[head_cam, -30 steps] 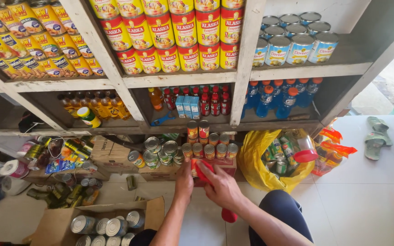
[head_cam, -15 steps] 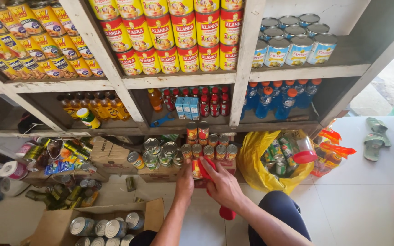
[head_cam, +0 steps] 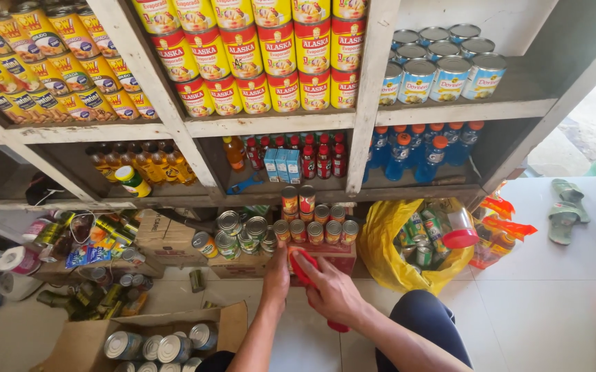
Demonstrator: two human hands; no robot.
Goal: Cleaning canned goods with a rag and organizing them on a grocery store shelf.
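Observation:
I crouch at the bottom of a wooden shelf unit. My right hand (head_cam: pixel 334 295) is closed around a long red object (head_cam: pixel 302 265); its ends show above and below the fist. My left hand (head_cam: pixel 277 277) rests right beside it, fingers touching the red object's upper end. Both hands are in front of a red carton (head_cam: pixel 339 258) on the lowest level. Small red and yellow cans (head_cam: pixel 315 231) stand in rows on top of the carton. What the red object is I cannot tell.
A yellow plastic bag (head_cam: pixel 389 258) of cans stands to the right of the carton. Near left lies an open cardboard box (head_cam: pixel 91 337) of silver cans. Above are shelves of tins (head_cam: pixel 277 62) and bottles (head_cam: pixel 408 148). Green sandals (head_cam: pixel 565 207) lie on the white tiles.
Both hands stay at the red carton; the right hand has shifted slightly down and toward the left hand. Nothing else has moved.

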